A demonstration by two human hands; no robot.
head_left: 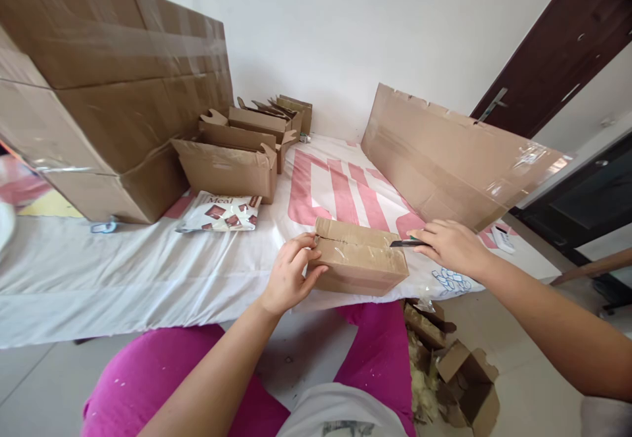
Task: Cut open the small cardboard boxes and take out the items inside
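Observation:
A small taped cardboard box (360, 269) lies at the table's front edge, its top seam facing up. My left hand (295, 269) grips the box's left end, thumb on the near side and fingers at the top corner. In my right hand (447, 245) is a utility knife (405, 243), held with the fingers wrapped round its handle. The dark blade points left and reaches over the right end of the box's seam. I cannot tell how deep its tip sits. Behind the box to the left lies a white printed pouch (222, 212).
Large stacked cartons (123, 95) stand on the left, with several open cardboard boxes (232, 160) beside them. A tall cardboard sheet (454, 154) leans at the right. Cut boxes (469, 384) lie on the floor. A white cloth (148, 279) covers the table.

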